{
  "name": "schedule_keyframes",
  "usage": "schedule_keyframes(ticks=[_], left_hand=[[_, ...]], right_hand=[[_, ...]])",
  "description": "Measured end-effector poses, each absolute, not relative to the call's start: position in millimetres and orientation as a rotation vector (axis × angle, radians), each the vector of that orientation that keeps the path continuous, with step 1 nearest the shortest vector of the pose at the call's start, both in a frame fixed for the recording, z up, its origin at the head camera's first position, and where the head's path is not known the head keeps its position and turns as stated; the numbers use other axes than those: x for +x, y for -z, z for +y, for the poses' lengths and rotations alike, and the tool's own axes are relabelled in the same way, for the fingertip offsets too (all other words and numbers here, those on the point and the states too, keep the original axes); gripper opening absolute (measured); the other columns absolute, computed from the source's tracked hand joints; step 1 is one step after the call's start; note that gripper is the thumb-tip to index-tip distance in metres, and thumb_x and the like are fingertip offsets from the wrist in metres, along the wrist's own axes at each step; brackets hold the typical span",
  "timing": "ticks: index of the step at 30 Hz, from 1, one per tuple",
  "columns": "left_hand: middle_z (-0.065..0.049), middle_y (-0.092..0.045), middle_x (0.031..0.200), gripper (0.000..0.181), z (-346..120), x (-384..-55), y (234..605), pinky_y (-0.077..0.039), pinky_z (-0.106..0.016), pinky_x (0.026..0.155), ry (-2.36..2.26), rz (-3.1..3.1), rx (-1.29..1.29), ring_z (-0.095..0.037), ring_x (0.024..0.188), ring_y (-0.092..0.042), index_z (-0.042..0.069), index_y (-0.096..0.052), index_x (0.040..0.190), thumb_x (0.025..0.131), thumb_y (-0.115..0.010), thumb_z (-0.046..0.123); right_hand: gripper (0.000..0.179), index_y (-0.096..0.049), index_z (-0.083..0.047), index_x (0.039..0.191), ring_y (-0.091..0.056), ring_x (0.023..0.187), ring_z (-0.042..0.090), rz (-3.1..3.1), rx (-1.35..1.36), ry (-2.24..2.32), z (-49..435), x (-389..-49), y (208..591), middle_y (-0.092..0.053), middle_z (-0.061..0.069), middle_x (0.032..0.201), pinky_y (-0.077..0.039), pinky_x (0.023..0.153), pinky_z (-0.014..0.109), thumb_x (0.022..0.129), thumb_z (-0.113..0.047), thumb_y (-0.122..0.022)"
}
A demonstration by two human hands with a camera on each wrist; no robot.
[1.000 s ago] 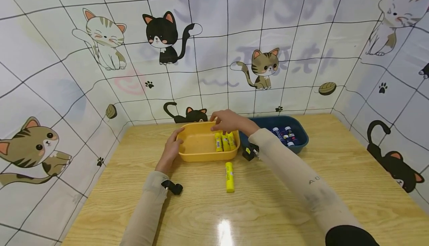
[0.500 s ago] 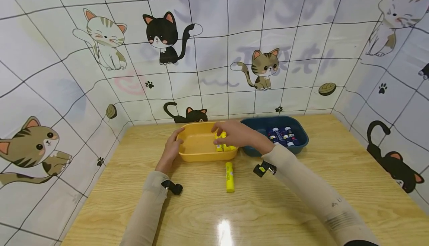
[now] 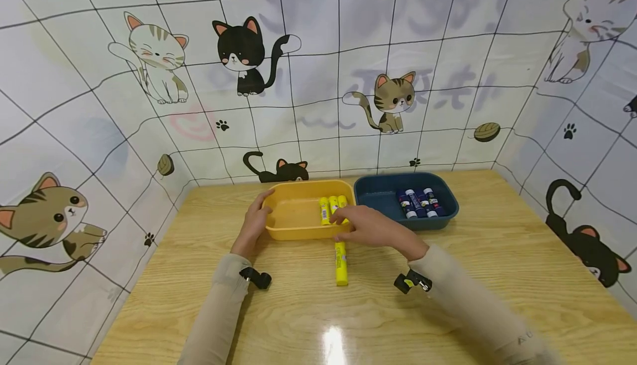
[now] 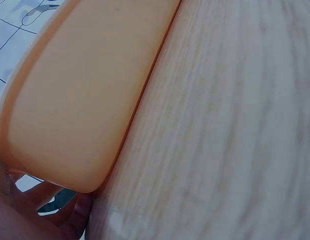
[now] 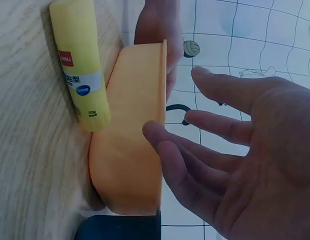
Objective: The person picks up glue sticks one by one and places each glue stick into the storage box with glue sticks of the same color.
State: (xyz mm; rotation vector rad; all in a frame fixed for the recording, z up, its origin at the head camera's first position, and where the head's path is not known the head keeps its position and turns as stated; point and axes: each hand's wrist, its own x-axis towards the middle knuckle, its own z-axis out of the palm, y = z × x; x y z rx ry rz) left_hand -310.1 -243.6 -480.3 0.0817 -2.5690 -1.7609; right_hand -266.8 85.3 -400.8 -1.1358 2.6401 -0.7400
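My left hand point(image 3: 254, 222) grips the left end of a yellow plastic bin point(image 3: 298, 234), with the thumb over its rim; in the left wrist view its fingers point(image 4: 72, 217) curl at the bin's corner. Yellow glue sticks point(image 3: 325, 213) lie side by side in the bin's right end, partly covered by my other hand. That right hand point(image 3: 378, 228) hovers over the bin's front right corner, fingers apart and relaxed, holding nothing. Just below its fingertips, a yellow glue stick point(image 3: 340, 268) lies on the table in front of the bin, its label showing in the right wrist view.
A dark blue bin point(image 3: 435, 223) stands against the yellow bin's right side. Several dark blue tubes with white ends point(image 3: 413, 202) lie in its right half. Behind both bins rises a wall covering point(image 3: 318, 127) printed with cats. The wooden table point(image 3: 288, 321) extends toward me.
My right hand has drawn back from over the yellow bin toward the front right, uncovering the glue sticks inside and the blue bin's left part. The left hand stays on the bin.
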Motion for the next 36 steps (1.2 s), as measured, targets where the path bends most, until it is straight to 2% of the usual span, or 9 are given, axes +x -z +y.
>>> schedule_keyframes(ticks=[7, 12, 17, 21, 24, 26, 31, 36], left_hand=[[-0.006, -0.025, 0.172, 0.058, -244, -310, 481, -0.022, -0.052, 0.128, 1.762, -2.578, 0.096, -0.029, 0.161, -0.019, 0.024, -0.041, 0.159, 0.103, -0.039, 0.011], [-0.004, -0.024, 0.173, 0.056, -244, -309, 481, -0.022, -0.053, 0.128, 1.783, -2.577, 0.1, -0.028, 0.161, -0.019, 0.027, -0.041, 0.159, 0.105, -0.039, 0.013], [-0.005, -0.025, 0.172, 0.058, -244, -310, 482, -0.023, -0.051, 0.128, 1.776, -2.578, 0.097, -0.029, 0.16, -0.02, 0.025, -0.04, 0.159, 0.103, -0.039, 0.011], [-0.005, -0.024, 0.173, 0.058, -244, -310, 482, -0.023, -0.052, 0.128, 1.776, -2.582, 0.096, -0.029, 0.16, -0.02, 0.025, -0.04, 0.16, 0.103, -0.038, 0.011], [-0.005, -0.025, 0.172, 0.057, -244, -310, 481, -0.024, -0.052, 0.128, 1.773, -2.574, 0.103, -0.029, 0.16, -0.021, 0.025, -0.041, 0.159, 0.103, -0.039, 0.011], [-0.005, -0.027, 0.172, 0.058, -244, -310, 481, -0.024, -0.052, 0.127, 1.763, -2.57, 0.095, -0.029, 0.159, -0.022, 0.025, -0.042, 0.159, 0.103, -0.039, 0.011], [-0.006, -0.028, 0.171, 0.058, -244, -311, 480, -0.024, -0.051, 0.127, 1.766, -2.566, 0.087, -0.029, 0.159, -0.024, 0.024, -0.043, 0.158, 0.102, -0.04, 0.01], [-0.006, -0.026, 0.172, 0.058, -245, -310, 480, -0.024, -0.051, 0.128, 1.779, -2.574, 0.104, -0.029, 0.16, -0.022, 0.024, -0.041, 0.159, 0.103, -0.039, 0.01]], right_hand=[[0.039, -0.069, -0.007, 0.127, -0.067, 0.089, 0.009, 2.647, -1.114, 0.852, 89, -257, 404, -0.073, 0.01, 0.124, -0.055, 0.078, 0.023, 0.096, -0.03, -0.073], [0.038, -0.069, -0.006, 0.126, -0.066, 0.088, 0.009, 2.597, -1.12, 0.869, 91, -252, 410, -0.074, 0.01, 0.119, -0.054, 0.076, 0.023, 0.096, -0.029, -0.072], [0.04, -0.069, -0.004, 0.129, -0.066, 0.087, 0.009, 2.574, -1.107, 0.845, 94, -251, 419, -0.074, 0.011, 0.123, -0.055, 0.076, 0.023, 0.098, -0.029, -0.071], [0.043, -0.068, -0.006, 0.132, -0.068, 0.092, 0.011, 2.571, -1.074, 0.774, 97, -252, 425, -0.073, 0.008, 0.128, -0.057, 0.083, 0.03, 0.098, -0.032, -0.071], [0.047, -0.066, -0.008, 0.136, -0.068, 0.104, 0.016, 2.551, -1.061, 0.721, 97, -252, 427, -0.071, 0.007, 0.132, -0.057, 0.091, 0.038, 0.097, -0.035, -0.071], [0.05, -0.064, -0.008, 0.138, -0.067, 0.107, 0.02, 2.526, -1.047, 0.705, 96, -250, 429, -0.07, 0.007, 0.133, -0.056, 0.092, 0.043, 0.096, -0.034, -0.072], [0.059, -0.06, -0.006, 0.141, -0.06, 0.105, 0.021, 2.53, -0.998, 0.674, 92, -248, 434, -0.068, 0.005, 0.132, -0.052, 0.091, 0.043, 0.093, -0.034, -0.077], [0.067, -0.058, -0.006, 0.144, -0.06, 0.123, 0.023, 2.574, -0.943, 0.653, 88, -245, 441, -0.063, 0.008, 0.142, -0.051, 0.102, 0.048, 0.09, -0.041, -0.078]])
